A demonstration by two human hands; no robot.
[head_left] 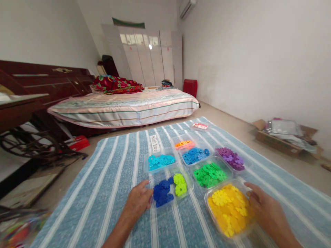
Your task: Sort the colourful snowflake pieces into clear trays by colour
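in the head view we look down at a blue striped blanket (pixel 111 179) spread on the floor, with clear plastic trays of coloured snowflake pieces on it. our left hand (pixel 137 203) comes in from the bottom edge, forearm angled up and to the right, palm down, fingers loosely curled; the fingertips touch the left wall of the tray of dark blue and lime pieces (pixel 169 189). it is not clamped on anything we can see, just resting against the tray's side. our right hand (pixel 269 213) enters from the lower right corner, back of the hand up, fingers bent over the right rim of the tray of yellow pieces (pixel 230 210), gripping that rim; the thumb side is hidden, so we cannot tell how firm the hold is. the yellow tray sits nearest to us, just right of the blue and lime one. beyond them lie a green tray (pixel 210 174), a cyan tray (pixel 160 161), a mid-blue tray (pixel 195 155), an orange tray (pixel 183 144) and a purple tray (pixel 231 158), all close together. a bed (pixel 124 106) stands further back, and a cardboard box (pixel 284 137) against the right wall.
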